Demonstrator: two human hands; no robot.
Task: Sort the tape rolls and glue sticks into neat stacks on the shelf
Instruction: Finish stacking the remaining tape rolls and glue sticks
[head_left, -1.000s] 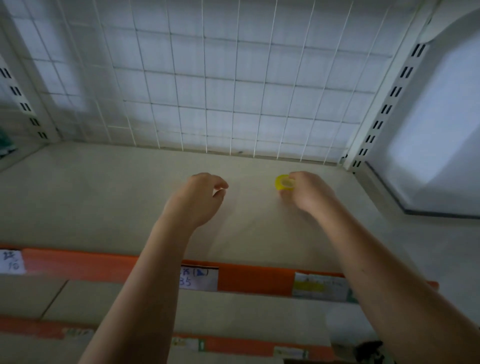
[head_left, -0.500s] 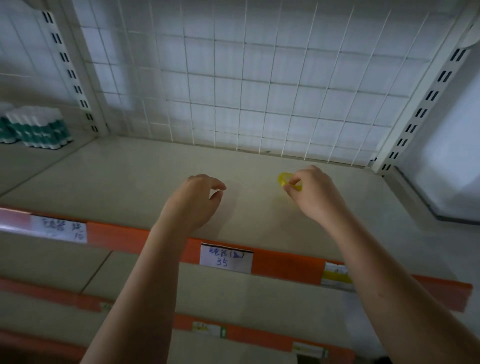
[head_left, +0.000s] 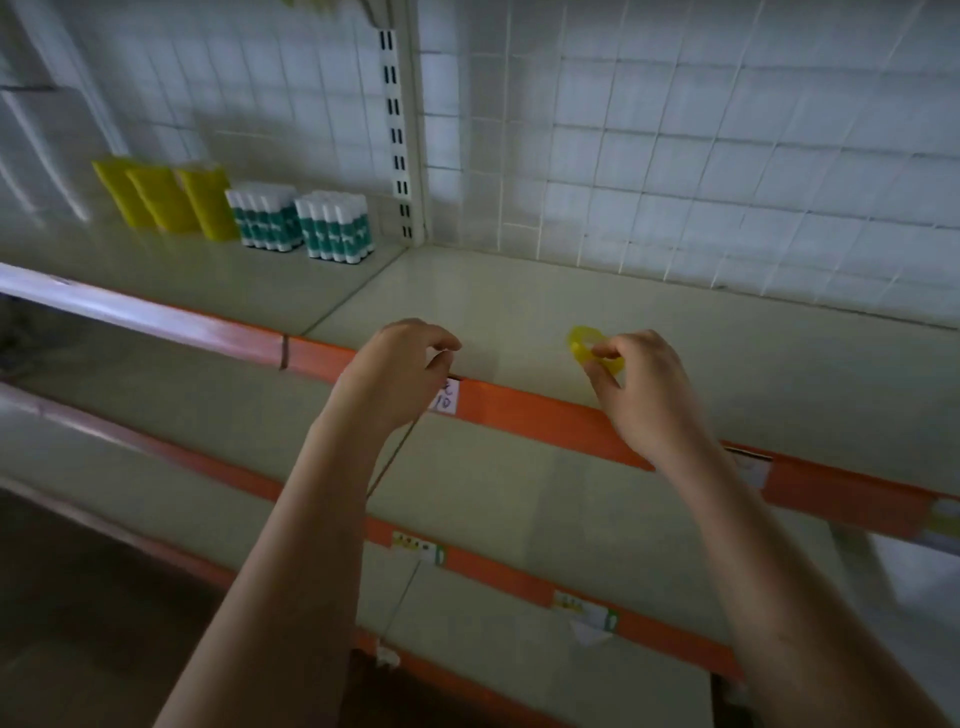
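tape roll (head_left: 587, 344): translucent glossy yellow plastic | shelf (head_left: 675, 353): smooth matt painted metal | back grid (head_left: 675, 156): white wire

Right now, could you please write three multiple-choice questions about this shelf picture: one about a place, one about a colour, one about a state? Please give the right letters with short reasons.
1. Where do the glue sticks stand?
A. at the back of the left shelf bay
B. on the lowest shelf
C. in the left hand

2. What colour is the tape roll?
A. red
B. yellow
C. black

3. What is the right hand doing?
A. lying flat on the shelf
B. pinching the tape roll
C. gripping a glue stick

Answers: 1 A, they stand upright in two blocks before the back wall; 2 B, the ring is clear yellow; 3 B, the fingertips close on the roll's rim, while the left hand holds nothing.
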